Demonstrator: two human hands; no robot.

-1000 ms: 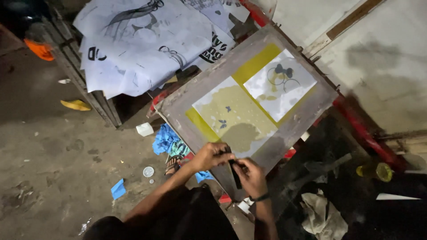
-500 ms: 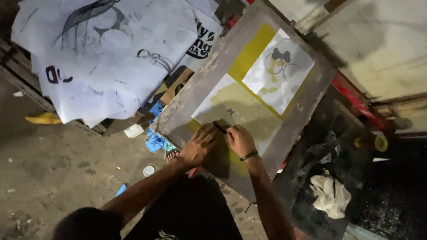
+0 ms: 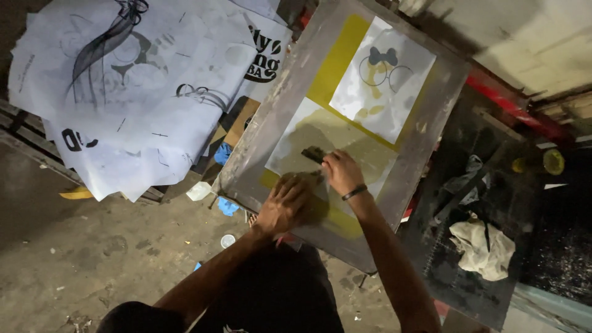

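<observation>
A grey-framed printing screen (image 3: 290, 80) with yellow mesh lies tilted before me. Two pale sheets are stuck on it: one with a bow-and-circles drawing (image 3: 382, 80) at the far end, another (image 3: 296, 142) nearer to me. My right hand (image 3: 341, 171), a dark band on its wrist, grips a small dark tool (image 3: 313, 153) pressed on the nearer sheet. My left hand (image 3: 285, 202) lies flat on the mesh beside it, fingers spread, holding nothing.
A pile of large printed transparent sheets (image 3: 135, 86) covers a rack at the left. A dark table (image 3: 481, 234) at the right carries a crumpled cream rag (image 3: 484, 246) and a yellow lid (image 3: 553, 161). Blue scraps (image 3: 227, 206) and a small white cap (image 3: 227, 240) lie on the concrete floor.
Both hands have moved farther up the screen onto the nearer pale sheet. The right hand has pushed the dark tool forward, and the view has shifted closer.
</observation>
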